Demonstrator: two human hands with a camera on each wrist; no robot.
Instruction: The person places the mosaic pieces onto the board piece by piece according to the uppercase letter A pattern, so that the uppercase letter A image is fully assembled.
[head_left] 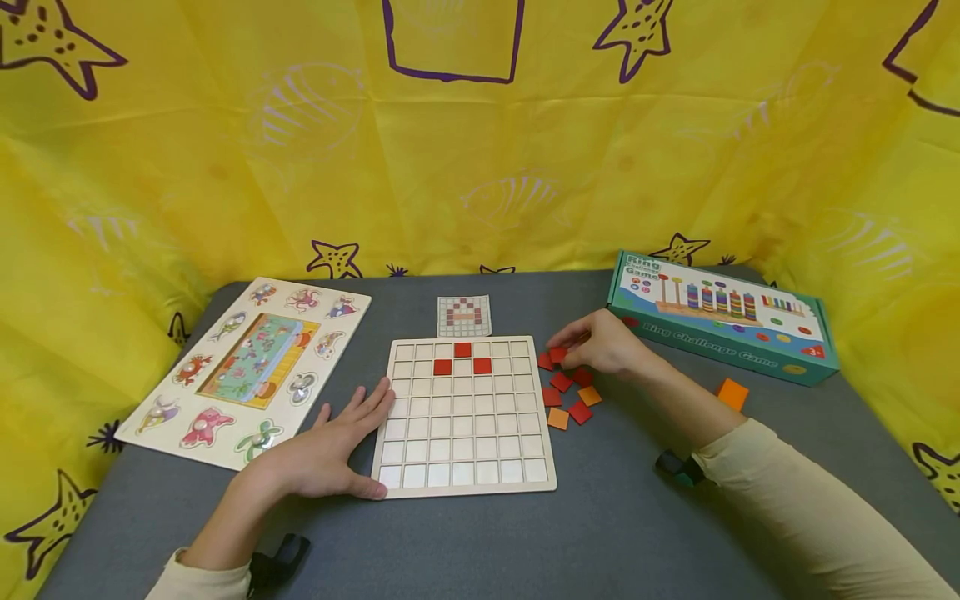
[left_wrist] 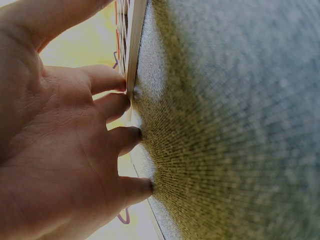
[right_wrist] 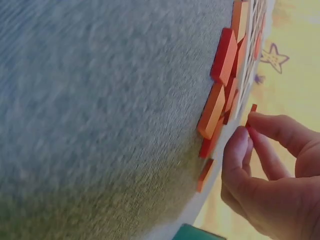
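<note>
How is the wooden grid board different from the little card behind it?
The grid board is much bigger; the card is small. The grid board has just three red tiles in it, while the card shows a fuller pattern. The left hand touches the grid board, but no hand touches the card. Both have squares in rows.

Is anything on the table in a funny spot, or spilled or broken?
One orange piece sits off by itself near the green game box. It looks odd because the other loose tiles are bunched beside the grid board. I can't see any spill or damage.
</note>
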